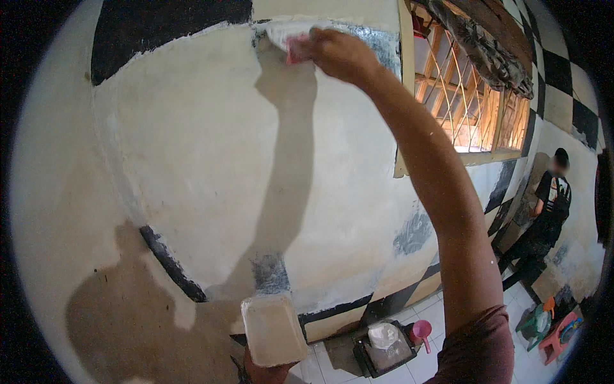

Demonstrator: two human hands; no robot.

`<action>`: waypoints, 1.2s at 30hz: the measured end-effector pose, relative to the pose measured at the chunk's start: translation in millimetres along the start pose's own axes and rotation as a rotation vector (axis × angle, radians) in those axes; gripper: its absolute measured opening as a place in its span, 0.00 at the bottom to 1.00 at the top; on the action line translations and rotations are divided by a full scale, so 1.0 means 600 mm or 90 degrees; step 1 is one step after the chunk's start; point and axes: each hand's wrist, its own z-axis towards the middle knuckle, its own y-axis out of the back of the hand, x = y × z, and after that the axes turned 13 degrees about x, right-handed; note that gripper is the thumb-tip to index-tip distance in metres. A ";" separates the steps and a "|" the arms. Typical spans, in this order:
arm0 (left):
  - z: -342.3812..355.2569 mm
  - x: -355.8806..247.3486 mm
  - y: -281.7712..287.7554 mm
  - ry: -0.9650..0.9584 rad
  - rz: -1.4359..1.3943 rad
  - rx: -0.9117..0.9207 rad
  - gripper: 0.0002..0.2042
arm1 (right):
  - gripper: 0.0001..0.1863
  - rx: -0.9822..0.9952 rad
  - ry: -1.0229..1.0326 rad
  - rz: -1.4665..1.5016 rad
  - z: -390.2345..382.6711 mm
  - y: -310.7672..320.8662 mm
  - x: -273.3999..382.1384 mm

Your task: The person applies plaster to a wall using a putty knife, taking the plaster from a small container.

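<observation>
My right hand is raised to the upper wall, its fingers closed round a small pink putty scraper. The scraper's whitish blade is blurred and lies against the wall where a dark patch is partly smeared with white. Low in the view, my left hand holds a shallow, white rectangular tub from below. Most of that hand's fingers are hidden beneath the tub. Pale filler appears to coat the tub's inside.
A window with metal grilles is right of my raised hand. On the tiled floor are a black crate holding a white bag, a pink dipper, and green and red stools. A person stands by the right wall.
</observation>
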 end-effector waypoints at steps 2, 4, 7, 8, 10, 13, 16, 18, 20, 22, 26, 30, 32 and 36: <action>-0.003 0.005 -0.001 0.008 -0.004 0.005 0.34 | 0.15 0.032 0.119 0.041 -0.049 -0.111 0.020; -0.014 -0.008 0.002 -0.007 0.004 -0.005 0.34 | 0.18 0.196 0.126 0.239 -0.162 -0.172 0.143; -0.010 0.006 0.005 0.011 -0.007 0.005 0.34 | 0.20 0.153 0.296 0.187 -0.396 -0.276 0.240; -0.011 0.006 0.008 0.010 -0.008 0.003 0.34 | 0.19 0.227 0.287 0.187 -0.428 -0.254 0.259; -0.012 0.006 0.011 0.013 -0.007 0.003 0.34 | 0.19 0.351 0.249 0.278 -0.392 -0.179 0.262; -0.020 -0.005 0.010 0.002 0.004 -0.014 0.34 | 0.20 0.211 0.220 0.260 -0.221 -0.106 0.220; -0.019 0.005 0.008 0.014 -0.003 -0.006 0.34 | 0.17 0.118 0.099 0.105 -0.039 0.028 0.150; -0.015 0.011 0.008 0.028 -0.002 -0.003 0.34 | 0.16 0.020 0.025 0.005 0.035 0.063 0.116; -0.019 0.011 0.010 0.025 -0.002 -0.003 0.34 | 0.16 0.031 0.030 0.003 0.075 0.039 0.107; -0.018 0.004 0.010 0.020 0.000 -0.008 0.34 | 0.14 0.150 0.000 0.049 0.065 0.013 0.137; -0.033 -0.014 0.015 0.002 -0.001 -0.020 0.34 | 0.13 0.179 0.272 0.228 -0.142 -0.200 0.276; -0.031 -0.012 0.022 0.003 -0.004 -0.020 0.34 | 0.18 0.506 0.240 0.321 -0.351 -0.181 0.341; -0.029 -0.008 0.022 0.010 -0.008 -0.016 0.34 | 0.18 0.473 0.250 0.302 -0.348 -0.145 0.299; -0.032 -0.014 0.017 0.006 -0.006 -0.015 0.34 | 0.22 0.206 0.196 0.198 -0.189 -0.073 0.210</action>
